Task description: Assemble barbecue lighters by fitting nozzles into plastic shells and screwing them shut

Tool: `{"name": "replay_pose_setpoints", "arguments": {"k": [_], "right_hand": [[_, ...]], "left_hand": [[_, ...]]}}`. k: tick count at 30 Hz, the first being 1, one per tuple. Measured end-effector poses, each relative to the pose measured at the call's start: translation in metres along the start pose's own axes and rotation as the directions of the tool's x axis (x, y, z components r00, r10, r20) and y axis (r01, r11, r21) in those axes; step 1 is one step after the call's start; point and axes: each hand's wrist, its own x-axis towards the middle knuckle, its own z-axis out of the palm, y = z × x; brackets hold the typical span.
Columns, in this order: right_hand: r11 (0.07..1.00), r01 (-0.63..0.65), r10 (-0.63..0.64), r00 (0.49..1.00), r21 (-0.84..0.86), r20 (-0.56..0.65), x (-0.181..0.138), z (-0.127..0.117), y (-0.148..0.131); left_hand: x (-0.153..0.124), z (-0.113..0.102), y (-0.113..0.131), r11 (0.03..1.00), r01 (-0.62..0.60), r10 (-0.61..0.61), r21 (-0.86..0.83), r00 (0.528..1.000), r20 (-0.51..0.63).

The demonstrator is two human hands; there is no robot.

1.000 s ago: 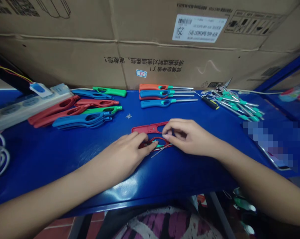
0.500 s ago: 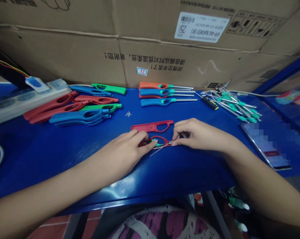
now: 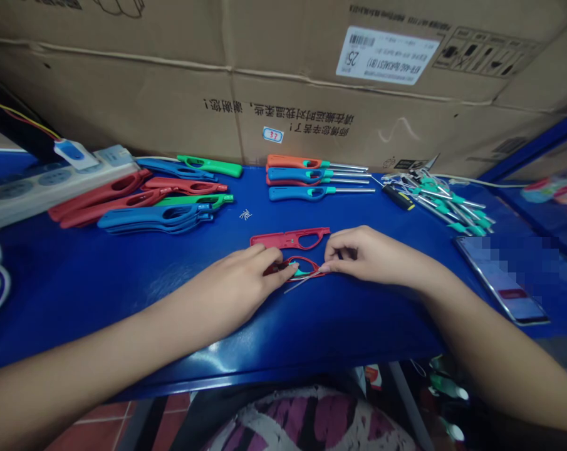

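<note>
A red lighter handle shell (image 3: pixel 306 259) with a green trigger (image 3: pixel 299 270) lies on the blue table. My left hand (image 3: pixel 250 275) is closed over its left end, thumb against the trigger. At the shell's narrow right end, my right hand (image 3: pixel 346 254) pinches with thumb and forefinger. A thin pale wire (image 3: pixel 302 284) slants down left from those fingertips; the fingers hide its upper end. Just behind lies a second red half shell (image 3: pixel 287 240), inner side up, touched by neither hand.
Blue shells (image 3: pixel 151 219) and other red and green ones are piled left, beside a power strip (image 3: pixel 43 181). Small screws (image 3: pixel 245 215) lie behind. Assembled lighters (image 3: pixel 297 193), a screwdriver (image 3: pixel 400 196), metal-tube parts (image 3: pixel 452 203) and a phone (image 3: pixel 502 282) lie farther back and right. A cardboard box (image 3: pixel 170 81) stands behind.
The view has shifted slightly. My right fingertips now cover the small metal piece that showed at the shell's right end. My left hand keeps its hold.
</note>
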Motion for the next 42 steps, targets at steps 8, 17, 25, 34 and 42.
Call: {"name": "replay_pose_setpoints", "arguments": {"k": [8,17,25,34,42], "right_hand": [[0.997,-0.048,0.047,0.999,0.055,0.008,0.001,0.002,-0.001],[0.975,0.219,-0.217,0.975,0.028,-0.044,-0.005,0.004,-0.007],[0.941,0.336,-0.337,0.942,0.035,0.007,-0.004,0.010,-0.007],[0.936,0.353,-0.352,0.936,-0.014,0.025,-0.005,0.009,-0.011],[0.936,0.340,-0.343,0.939,-0.089,-0.024,-0.001,0.018,-0.008]], "left_hand": [[0.000,-0.003,0.001,0.999,-0.006,0.005,0.045,1.000,0.014],[-0.002,-0.005,-0.003,1.000,-0.007,0.005,-0.020,0.992,-0.126],[0.001,-0.009,-0.001,0.997,-0.001,-0.010,-0.078,0.990,-0.142],[-0.001,-0.004,-0.004,0.998,-0.035,0.027,-0.050,0.987,-0.160],[0.000,-0.006,-0.004,0.998,-0.059,0.056,-0.013,0.984,-0.167]]}}
